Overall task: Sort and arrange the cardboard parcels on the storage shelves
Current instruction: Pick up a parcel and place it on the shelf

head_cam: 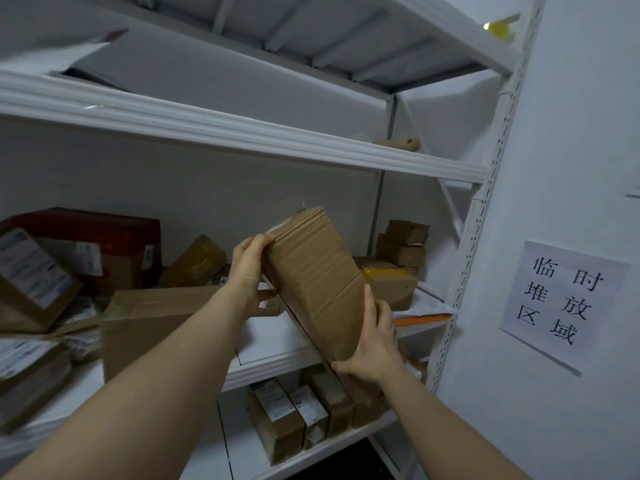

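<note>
Our left hand (249, 268) grips the upper end of a plain cardboard parcel (315, 282), fingers curled over its top corner. Our right hand (372, 337) clasps the lower end from the right. Between them we hold the parcel tilted, in the air before the middle shelf (270, 341). On that shelf, a large brown carton (149, 323) lies just left, and small stacked cartons (403, 244) stand at the right rear. Upright parcels (294, 417) line the lower shelf beneath. A paper sign (561, 299) hangs on the right wall.

Held parcel (317, 282) hides both hands' fingers.
</note>
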`<move>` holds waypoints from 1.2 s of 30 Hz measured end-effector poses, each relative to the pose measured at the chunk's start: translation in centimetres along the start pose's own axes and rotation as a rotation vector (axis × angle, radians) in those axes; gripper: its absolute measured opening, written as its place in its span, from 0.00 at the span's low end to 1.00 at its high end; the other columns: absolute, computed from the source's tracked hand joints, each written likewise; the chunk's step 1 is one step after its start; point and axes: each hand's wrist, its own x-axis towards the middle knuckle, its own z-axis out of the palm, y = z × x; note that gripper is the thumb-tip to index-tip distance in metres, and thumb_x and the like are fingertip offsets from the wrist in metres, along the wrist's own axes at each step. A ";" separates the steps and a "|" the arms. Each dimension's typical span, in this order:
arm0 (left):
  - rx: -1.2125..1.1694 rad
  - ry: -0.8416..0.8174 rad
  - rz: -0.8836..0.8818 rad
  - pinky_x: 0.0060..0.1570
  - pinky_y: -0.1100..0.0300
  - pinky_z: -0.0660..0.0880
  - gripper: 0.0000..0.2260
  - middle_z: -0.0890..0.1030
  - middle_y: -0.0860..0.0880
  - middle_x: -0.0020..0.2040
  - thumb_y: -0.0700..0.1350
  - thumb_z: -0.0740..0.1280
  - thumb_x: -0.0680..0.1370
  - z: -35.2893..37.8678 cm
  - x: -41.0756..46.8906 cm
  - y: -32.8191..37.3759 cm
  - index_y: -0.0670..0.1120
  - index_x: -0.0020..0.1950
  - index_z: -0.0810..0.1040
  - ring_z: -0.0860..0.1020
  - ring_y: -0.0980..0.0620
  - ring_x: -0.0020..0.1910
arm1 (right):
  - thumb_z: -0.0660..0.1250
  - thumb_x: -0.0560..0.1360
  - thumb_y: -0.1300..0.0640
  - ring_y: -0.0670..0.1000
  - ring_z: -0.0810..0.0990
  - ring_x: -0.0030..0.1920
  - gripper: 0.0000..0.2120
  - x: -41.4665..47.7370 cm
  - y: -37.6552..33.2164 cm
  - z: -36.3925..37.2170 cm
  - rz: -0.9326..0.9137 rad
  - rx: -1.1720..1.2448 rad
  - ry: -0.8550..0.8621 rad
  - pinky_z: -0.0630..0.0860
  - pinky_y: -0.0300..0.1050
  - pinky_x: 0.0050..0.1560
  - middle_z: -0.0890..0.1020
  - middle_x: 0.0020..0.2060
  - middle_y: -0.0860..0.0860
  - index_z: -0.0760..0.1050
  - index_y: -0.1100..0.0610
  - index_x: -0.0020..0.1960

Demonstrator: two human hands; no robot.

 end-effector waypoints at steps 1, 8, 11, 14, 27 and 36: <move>-0.024 0.036 0.023 0.43 0.49 0.75 0.29 0.72 0.46 0.62 0.61 0.68 0.66 -0.2 0.0 0.2 0.54 0.66 0.70 0.72 0.45 0.56 | 0.80 0.60 0.44 0.60 0.48 0.75 0.71 0.5 -0.5 0.0 -0.015 -0.018 0.013 0.51 0.63 0.74 0.40 0.73 0.53 0.16 0.38 0.64; -0.185 0.194 0.074 0.52 0.46 0.75 0.17 0.77 0.44 0.56 0.53 0.67 0.72 -2.1 1.1 0.4 0.49 0.59 0.76 0.75 0.45 0.56 | 0.78 0.65 0.51 0.59 0.38 0.76 0.68 4.1 -3.1 0.4 -0.048 -0.076 0.006 0.50 0.65 0.74 0.34 0.74 0.55 0.17 0.43 0.68; -0.284 0.236 0.067 0.49 0.50 0.75 0.19 0.78 0.46 0.47 0.48 0.66 0.72 -2.9 1.7 0.0 0.47 0.62 0.76 0.77 0.48 0.46 | 0.78 0.66 0.54 0.59 0.37 0.76 0.68 5.7 -3.8 1.2 -0.077 -0.070 -0.012 0.58 0.61 0.73 0.32 0.74 0.55 0.13 0.40 0.61; -0.287 0.259 0.040 0.43 0.52 0.73 0.23 0.77 0.44 0.46 0.43 0.67 0.69 -3.1 2.0 -0.8 0.45 0.64 0.74 0.76 0.46 0.44 | 0.78 0.67 0.56 0.59 0.36 0.77 0.68 7.2 -4.5 2.1 -0.074 -0.017 -0.062 0.60 0.58 0.72 0.33 0.75 0.54 0.13 0.40 0.61; 0.263 0.011 -0.247 0.42 0.42 0.79 0.59 0.73 0.40 0.62 0.21 0.65 0.68 -3.4 1.6 -3.6 0.65 0.72 0.29 0.77 0.36 0.55 | 0.59 0.79 0.59 0.61 0.68 0.67 0.20 11.8 -3.9 1.2 0.345 1.013 -0.190 0.73 0.59 0.60 0.64 0.72 0.52 0.71 0.46 0.68; 0.123 0.004 -0.553 0.61 0.39 0.66 0.27 0.76 0.37 0.54 0.64 0.58 0.74 -3.6 0.8 -6.5 0.41 0.55 0.74 0.72 0.34 0.58 | 0.75 0.66 0.40 0.58 0.80 0.54 0.37 7.9 -1.3 2.3 0.528 1.159 -0.394 0.79 0.54 0.47 0.82 0.56 0.57 0.69 0.52 0.69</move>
